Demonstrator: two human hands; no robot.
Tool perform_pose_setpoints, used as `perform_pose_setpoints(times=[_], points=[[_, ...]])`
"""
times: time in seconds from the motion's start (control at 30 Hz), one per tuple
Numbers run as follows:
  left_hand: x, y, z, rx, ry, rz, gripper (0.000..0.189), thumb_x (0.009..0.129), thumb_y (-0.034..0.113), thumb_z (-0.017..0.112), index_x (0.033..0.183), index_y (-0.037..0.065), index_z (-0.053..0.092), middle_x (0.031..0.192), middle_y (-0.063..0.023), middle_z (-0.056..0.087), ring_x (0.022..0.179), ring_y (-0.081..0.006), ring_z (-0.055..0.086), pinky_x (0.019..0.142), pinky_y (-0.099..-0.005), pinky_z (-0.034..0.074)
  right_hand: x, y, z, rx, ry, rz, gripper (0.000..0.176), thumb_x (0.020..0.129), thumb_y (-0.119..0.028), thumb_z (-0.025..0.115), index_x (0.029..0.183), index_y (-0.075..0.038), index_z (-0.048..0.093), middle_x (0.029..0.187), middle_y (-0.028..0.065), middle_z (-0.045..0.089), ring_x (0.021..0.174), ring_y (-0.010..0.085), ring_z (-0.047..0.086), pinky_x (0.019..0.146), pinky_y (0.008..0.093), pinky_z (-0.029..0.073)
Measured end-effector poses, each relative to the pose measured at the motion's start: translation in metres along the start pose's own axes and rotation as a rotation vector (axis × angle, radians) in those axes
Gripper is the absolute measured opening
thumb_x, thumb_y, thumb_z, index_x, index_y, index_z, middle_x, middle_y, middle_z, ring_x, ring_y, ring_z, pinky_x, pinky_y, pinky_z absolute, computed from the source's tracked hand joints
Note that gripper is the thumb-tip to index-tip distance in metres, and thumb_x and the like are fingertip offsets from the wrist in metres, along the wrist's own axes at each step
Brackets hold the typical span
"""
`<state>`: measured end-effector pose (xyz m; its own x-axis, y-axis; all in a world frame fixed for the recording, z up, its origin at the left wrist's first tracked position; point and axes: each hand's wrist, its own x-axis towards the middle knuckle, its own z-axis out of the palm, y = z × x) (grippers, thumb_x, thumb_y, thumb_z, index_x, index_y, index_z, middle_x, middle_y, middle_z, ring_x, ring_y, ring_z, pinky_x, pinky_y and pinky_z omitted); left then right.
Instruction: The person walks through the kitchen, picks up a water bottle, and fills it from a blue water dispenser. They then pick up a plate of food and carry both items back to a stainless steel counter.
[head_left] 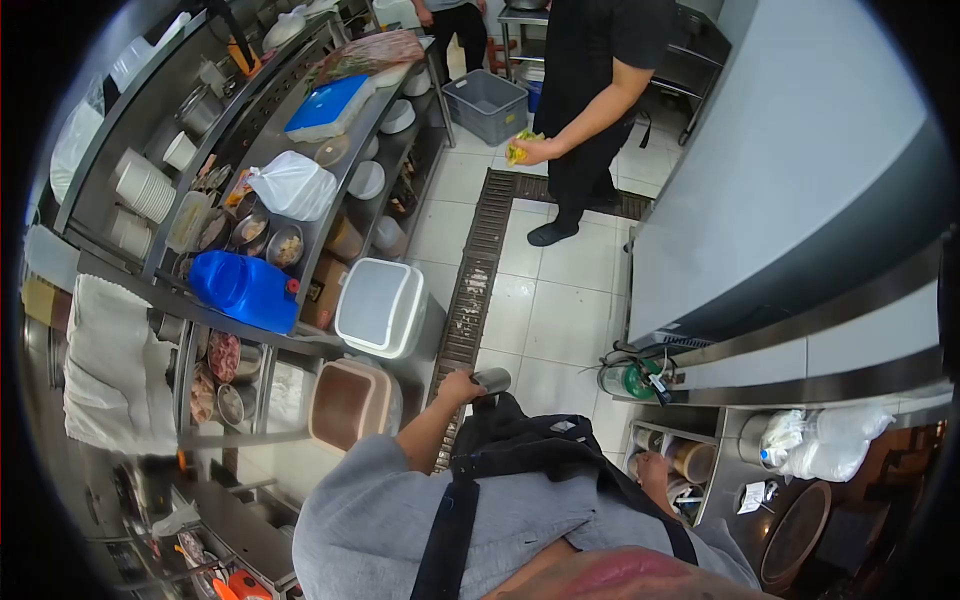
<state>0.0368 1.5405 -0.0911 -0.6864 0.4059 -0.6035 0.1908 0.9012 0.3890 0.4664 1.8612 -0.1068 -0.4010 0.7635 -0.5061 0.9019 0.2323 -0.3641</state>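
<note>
My left hand [459, 387] is closed round a metal cup [493, 380], held at waist height above the floor drain. On the other side, my right hand [653, 469] reaches into a low shelf unit [708, 425] holding containers. Its fingers are partly hidden, and I cannot make out what they touch. Near it stands a tub with brownish contents [692, 461]. A black apron [515, 440] covers my front.
A person in black [590, 100] stands ahead, holding something yellow-green [521, 150]. A second person stands farther back by a grey crate [487, 105]. Lidded bins [383, 305] line the left counter, which bears a blue jug [243, 290]. A large metal appliance [780, 190] rises at right.
</note>
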Motion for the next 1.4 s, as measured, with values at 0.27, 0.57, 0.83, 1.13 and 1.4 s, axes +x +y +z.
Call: perform_pose_setpoints(times=[0.27, 0.57, 0.83, 1.13, 1.4], points=[[0.03, -0.058, -0.054, -0.001, 0.001, -0.01, 0.063, 0.066, 0.041, 0.074, 0.121, 0.01, 0.065, 0.116, -0.0195, 0.066, 0.11, -0.0352, 0.062, 0.096, -0.0435, 0.049, 0.001, -0.167, 0.023, -0.048, -0.115, -0.032, 0.031, 0.082, -0.029, 0.061, 0.087, -0.001, 0.072, 0.08, 0.0216, 0.069, 0.078, 0.0358, 0.068, 0.078, 0.0448, 0.052], [0.069, -0.069, -0.111, 0.028, 0.019, -0.003, 0.064, 0.068, 0.043, 0.074, 0.123, 0.012, 0.064, 0.118, -0.019, 0.065, 0.112, -0.033, 0.061, 0.096, -0.0426, 0.049, 0.038, -0.224, 0.051, 0.031, -0.1, -0.23, 0.03, 0.089, -0.026, 0.061, 0.095, 0.002, 0.07, 0.059, 0.0109, 0.064, 0.044, 0.0176, 0.06, 0.046, 0.0324, 0.049], [0.115, -0.004, -0.115, 0.064, -0.066, 0.074, 0.068, 0.068, 0.046, 0.073, 0.127, 0.013, 0.061, 0.122, -0.0185, 0.063, 0.115, -0.0344, 0.059, 0.098, -0.0451, 0.048, 0.066, -0.183, 0.033, -0.133, -0.022, -0.189, 0.025, 0.08, -0.021, 0.061, 0.083, 0.002, 0.073, 0.059, 0.0152, 0.064, 0.051, 0.0263, 0.064, 0.06, 0.0387, 0.054], [0.202, 0.118, -0.114, 0.095, -0.129, 0.151, 0.078, 0.066, 0.049, 0.075, 0.133, 0.013, 0.057, 0.129, -0.0169, 0.06, 0.12, -0.0331, 0.057, 0.101, -0.0427, 0.046, 0.2, -0.249, -0.029, -0.051, -0.024, -0.14, 0.026, 0.08, -0.023, 0.064, 0.089, 0.0, 0.072, 0.077, 0.023, 0.067, 0.076, 0.0385, 0.067, 0.075, 0.0441, 0.053], [0.252, 0.245, -0.177, 0.071, -0.066, 0.102, 0.076, 0.068, 0.046, 0.077, 0.133, 0.013, 0.058, 0.127, -0.0189, 0.061, 0.117, -0.0347, 0.058, 0.1, -0.0427, 0.046, 0.309, -0.294, -0.109, 0.003, -0.039, -0.303, 0.029, 0.084, -0.026, 0.062, 0.093, -0.001, 0.071, 0.09, 0.0231, 0.068, 0.087, 0.0396, 0.066, 0.081, 0.0457, 0.052]])
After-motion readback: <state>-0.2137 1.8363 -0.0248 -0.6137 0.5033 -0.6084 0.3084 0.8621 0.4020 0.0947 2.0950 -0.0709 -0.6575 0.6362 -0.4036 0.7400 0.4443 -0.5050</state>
